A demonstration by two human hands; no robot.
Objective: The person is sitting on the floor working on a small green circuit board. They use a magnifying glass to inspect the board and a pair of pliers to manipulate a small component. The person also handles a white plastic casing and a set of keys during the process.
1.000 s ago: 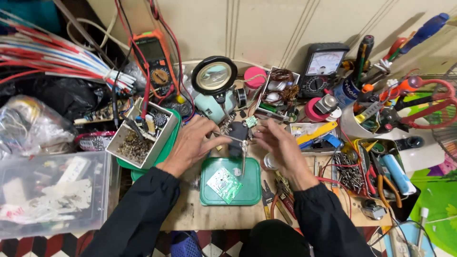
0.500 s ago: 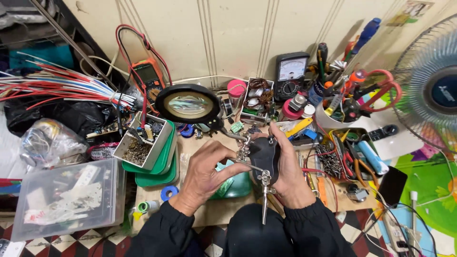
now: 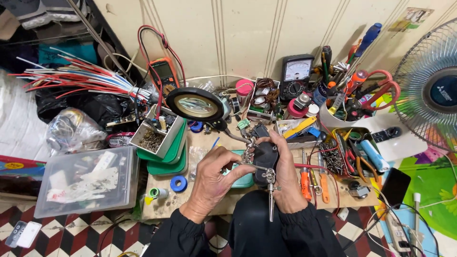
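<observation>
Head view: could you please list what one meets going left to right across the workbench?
Clear plastic box, green trays, left hand, right hand, orange-handled screwdrivers, black phone, fan.

The helping-hand stand (image 3: 259, 164) shows bright, shiny metal in its jointed arms and clips; its base (image 3: 265, 162) looks black and dull; the magnifier (image 3: 196, 105) has a clear glass lens in a glossy black rim; the bench (image 3: 200, 197) is pale, bare wood, worn and matt; the trays (image 3: 166, 164) are smooth green plastic; the storage box (image 3: 85, 178) is cloudy translucent plastic; the sleeves (image 3: 181, 235) are black matt cloth; the floor (image 3: 90, 233) is glossy chequered tile.
</observation>
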